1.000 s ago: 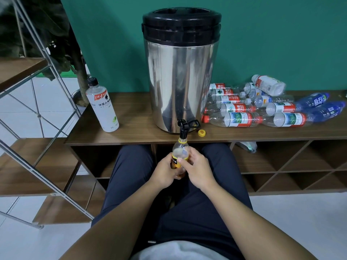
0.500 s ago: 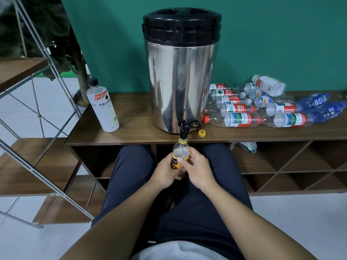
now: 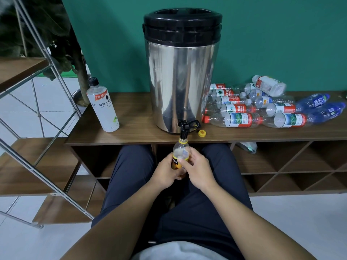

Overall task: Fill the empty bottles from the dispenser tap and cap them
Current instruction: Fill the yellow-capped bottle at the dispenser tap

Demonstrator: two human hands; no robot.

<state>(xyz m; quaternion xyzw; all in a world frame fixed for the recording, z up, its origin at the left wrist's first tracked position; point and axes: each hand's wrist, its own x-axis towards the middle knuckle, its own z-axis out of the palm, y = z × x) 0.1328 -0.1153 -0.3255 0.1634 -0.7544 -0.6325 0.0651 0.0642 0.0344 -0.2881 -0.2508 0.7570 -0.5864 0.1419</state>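
In the head view, the left hand (image 3: 165, 172) and right hand (image 3: 199, 168) both wrap their fingers round a small yellow-labelled bottle (image 3: 180, 156), held upright with its open neck just under the black tap (image 3: 184, 128) of the steel dispenser (image 3: 180, 81). The bottle's yellow cap (image 3: 202, 133) lies on the wooden shelf (image 3: 131, 128) just right of the tap. A capped white bottle (image 3: 104, 107) stands left of the dispenser; a pile of empty bottles (image 3: 262, 109) lies on its right.
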